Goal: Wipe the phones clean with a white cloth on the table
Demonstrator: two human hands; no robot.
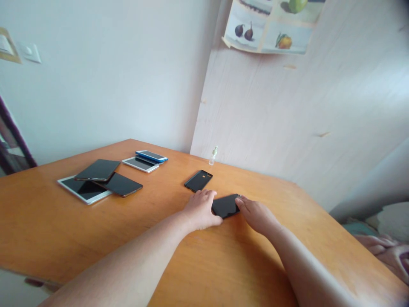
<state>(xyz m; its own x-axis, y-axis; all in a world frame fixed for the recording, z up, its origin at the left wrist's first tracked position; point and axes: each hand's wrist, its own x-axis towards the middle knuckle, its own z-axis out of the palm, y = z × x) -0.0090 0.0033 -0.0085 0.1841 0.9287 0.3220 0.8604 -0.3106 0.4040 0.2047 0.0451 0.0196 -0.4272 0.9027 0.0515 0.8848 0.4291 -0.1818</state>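
A black smartphone [226,206] lies on the wooden table between my two hands, its dark glossy face up. My left hand [202,209] grips its left end, with the thumb at the near edge and the fingers at the far side. At the right end, my right hand [255,213] has its thumb on the corner and its other fingers mostly hidden behind. Just beyond my left hand rests a black phone case [198,181], with its inner side up and a camera cutout showing. Behind it stands a small clear spray bottle [213,156] with a pale green top.
On the left, a white tablet [83,192] lies under a dark tablet [99,169] and another dark device [123,184]. Farther back, a blue phone [152,156] partly overlaps a white phone [140,163]. Walls border the wooden table [191,260] behind. Crumpled fabric [383,251] is at right.
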